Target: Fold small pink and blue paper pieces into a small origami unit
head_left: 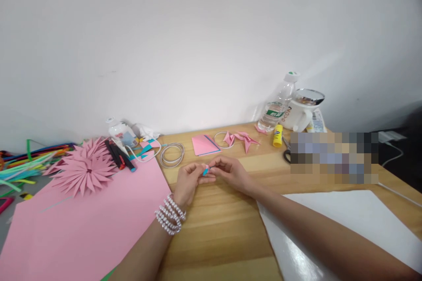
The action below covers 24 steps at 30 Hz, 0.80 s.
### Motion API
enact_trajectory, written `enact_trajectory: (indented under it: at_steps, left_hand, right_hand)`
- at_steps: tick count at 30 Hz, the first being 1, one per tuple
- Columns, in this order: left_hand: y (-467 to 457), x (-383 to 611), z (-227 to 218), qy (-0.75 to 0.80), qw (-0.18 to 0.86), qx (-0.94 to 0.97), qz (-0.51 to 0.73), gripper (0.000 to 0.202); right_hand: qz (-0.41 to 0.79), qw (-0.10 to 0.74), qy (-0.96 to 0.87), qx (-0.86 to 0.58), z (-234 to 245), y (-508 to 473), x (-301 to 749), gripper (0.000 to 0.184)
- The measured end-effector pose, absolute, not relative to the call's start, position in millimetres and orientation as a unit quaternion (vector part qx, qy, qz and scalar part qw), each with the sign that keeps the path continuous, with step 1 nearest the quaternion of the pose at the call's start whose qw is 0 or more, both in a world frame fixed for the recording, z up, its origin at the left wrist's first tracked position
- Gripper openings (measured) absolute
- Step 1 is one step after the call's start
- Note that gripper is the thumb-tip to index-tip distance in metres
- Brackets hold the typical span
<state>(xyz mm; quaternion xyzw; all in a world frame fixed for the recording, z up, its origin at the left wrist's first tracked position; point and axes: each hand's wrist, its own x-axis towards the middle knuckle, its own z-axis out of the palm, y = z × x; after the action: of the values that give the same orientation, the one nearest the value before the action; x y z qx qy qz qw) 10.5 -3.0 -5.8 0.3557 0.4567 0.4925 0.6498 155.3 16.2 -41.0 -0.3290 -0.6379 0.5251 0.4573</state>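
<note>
Between my two hands is a small folded piece of pink and blue paper (pixel 205 171). My left hand (pixel 189 179), with a pearl bracelet (pixel 170 214) at its wrist, pinches the paper from the left. From the right, my right hand (pixel 232 173) has its fingertips closed on the paper's other side. The fingers hide most of the fold. Just beyond the hands lies a stack of pink and blue paper squares (pixel 205 145). Folded pink paper shapes (pixel 247 140) rest to the right of that stack.
Pink sheets (pixel 99 228) with a spiky pink paper ornament (pixel 86 170) and markers (pixel 120 156) cover the left. A coiled cable (pixel 172 155) lies behind. At right are a water bottle (pixel 277 104), mug (pixel 294 115), glue stick (pixel 277 136), scissors (pixel 286 156) and white board (pixel 336 224).
</note>
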Motion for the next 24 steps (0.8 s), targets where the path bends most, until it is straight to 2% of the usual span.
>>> enact_trajectory:
  at_steps: [7, 16, 24]
  left_hand:
    - [-4.2, 10.9, -6.3, 0.45, 0.651, 0.355, 0.497, 0.018]
    - [-0.3, 4.4, -12.0, 0.44, 0.658, 0.38, 0.479, 0.027]
    - [1.8, 0.2, -9.4, 0.435, 0.656, 0.411, 0.46, 0.025]
  right_hand:
    - [0.567, 0.461, -0.607, -0.312, -40.9, 16.1, 155.5, 0.024]
    - [0.533, 0.469, -0.625, -0.323, -40.2, 17.7, 158.7, 0.02]
    - [0.471, 0.471, -0.664, -0.339, -39.5, 18.5, 160.7, 0.014]
